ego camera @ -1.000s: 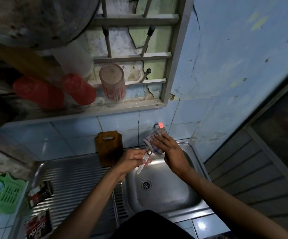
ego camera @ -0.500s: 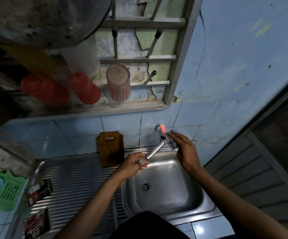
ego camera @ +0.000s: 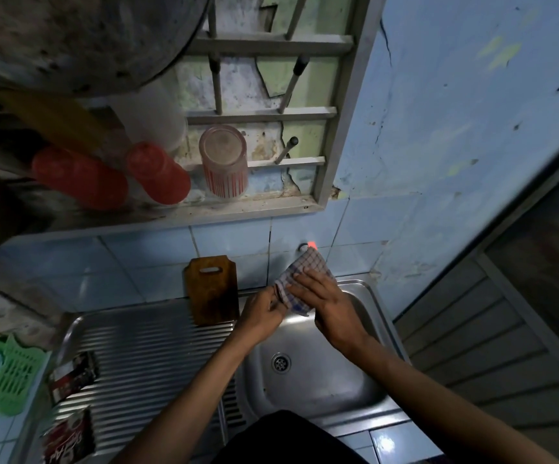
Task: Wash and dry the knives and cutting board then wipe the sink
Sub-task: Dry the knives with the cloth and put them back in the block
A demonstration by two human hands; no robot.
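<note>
Now the checked cloth [ego camera: 299, 283] again wraps the knife, hidden since half a second ago; right hand [ego camera: 328, 306] presses flat-fingered, left hand [ego camera: 264, 314] pinches: drying continues.

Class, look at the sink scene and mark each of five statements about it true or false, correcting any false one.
1. The right hand lies on a checked cloth. True.
2. The cutting board lies flat in the sink basin. False: it stands on the drainboard, leaning against the tiled wall.
3. The left hand is at the cloth's edge, above the basin. True.
4. The striped glass on the shelf stands mouth up. False: it is upside down.
5. Water fills the basin. False: the drain is bare and visible.
</note>
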